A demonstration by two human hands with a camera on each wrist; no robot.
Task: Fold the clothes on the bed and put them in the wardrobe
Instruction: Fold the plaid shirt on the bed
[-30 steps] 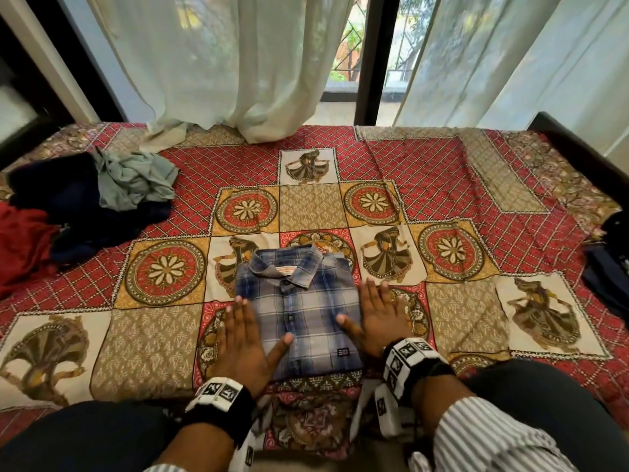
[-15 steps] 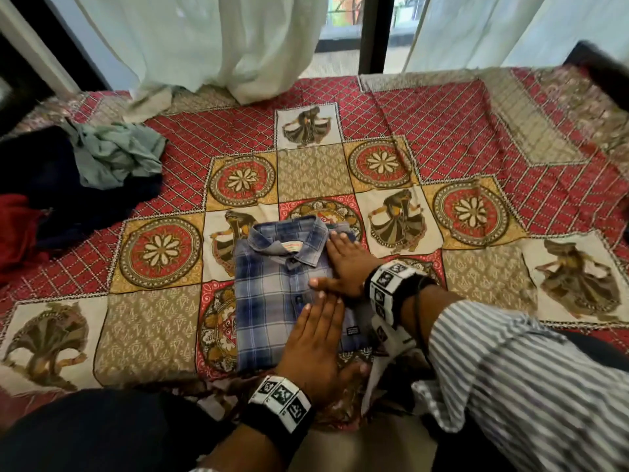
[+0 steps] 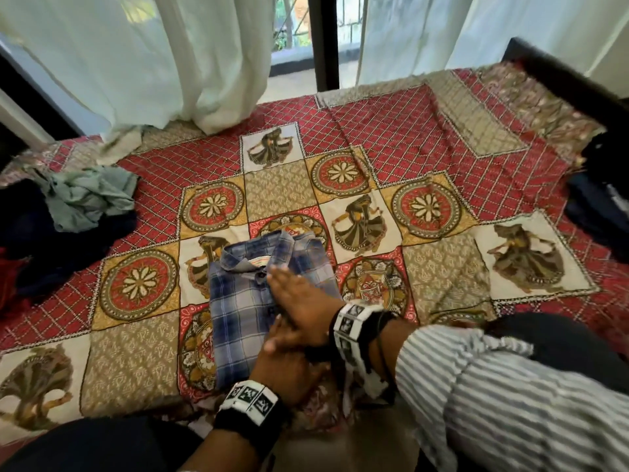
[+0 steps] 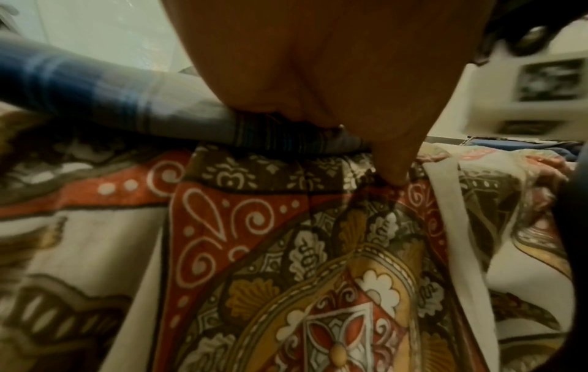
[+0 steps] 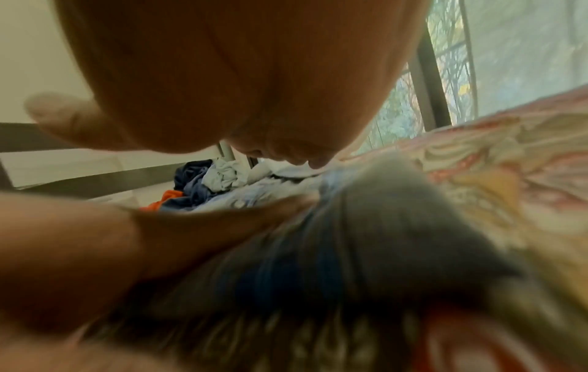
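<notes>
Patterned bedspread (image 3: 425, 137) carries the folded plaid shirt (image 3: 238, 301). Your right hand (image 3: 299, 298) presses flat on the shirt; your left hand (image 3: 289, 366) rests flat at its near edge.

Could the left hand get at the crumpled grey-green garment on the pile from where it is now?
Probably not without leaning. The left hand lies flat on the folded plaid shirt; the grey-green garment lies far across the bedspread, with nothing between.

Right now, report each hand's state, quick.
Left hand: open, fingers straight, on the near edge of the plaid shirt.
Right hand: open, flat, pressing on the shirt.
</notes>
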